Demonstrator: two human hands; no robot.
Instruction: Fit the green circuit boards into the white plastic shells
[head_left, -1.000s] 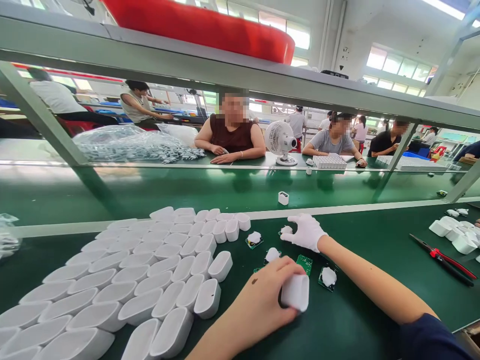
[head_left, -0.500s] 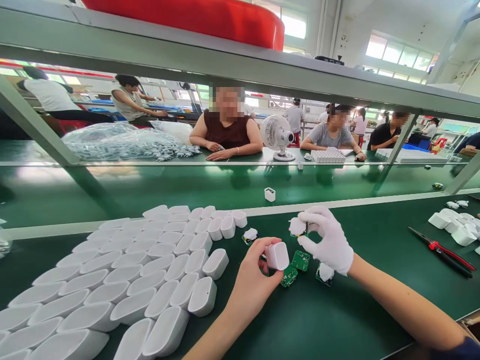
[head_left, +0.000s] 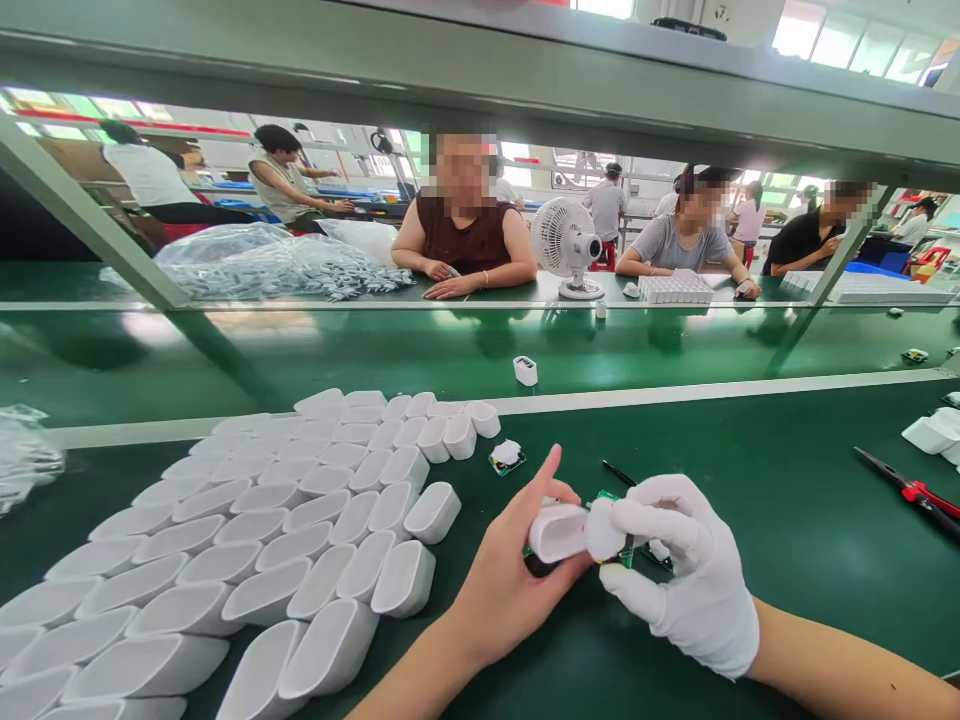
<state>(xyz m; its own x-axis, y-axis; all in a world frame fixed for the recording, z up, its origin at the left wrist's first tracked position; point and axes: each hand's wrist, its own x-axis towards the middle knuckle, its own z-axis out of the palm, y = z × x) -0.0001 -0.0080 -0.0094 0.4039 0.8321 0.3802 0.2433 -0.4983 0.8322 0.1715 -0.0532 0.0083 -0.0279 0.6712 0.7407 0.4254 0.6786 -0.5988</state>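
Observation:
My bare left hand (head_left: 491,590) grips a white plastic housing (head_left: 556,536) between thumb and fingers, its hollow facing up and to the right. In a white glove, my right hand (head_left: 694,575) pinches a small green circuit board with a white pad (head_left: 602,530) at the housing's mouth. Whether the board touches the rim I cannot tell. Another padded circuit board (head_left: 507,457) lies beyond my left hand. More board pieces are partly hidden behind my right hand, where a thin black tool (head_left: 619,473) also shows.
Rows of white housings (head_left: 262,545) cover the left of the green table. Red-and-black pliers (head_left: 916,495) lie at right, near more white housings (head_left: 930,432). One housing (head_left: 525,371) stands on the green strip beyond. A shelf beam (head_left: 480,75) crosses overhead; co-workers sit opposite.
My right hand has brought the circuit board down to the housing. The left hand has turned the housing, so its hollow now shows. The head view has shifted slightly.

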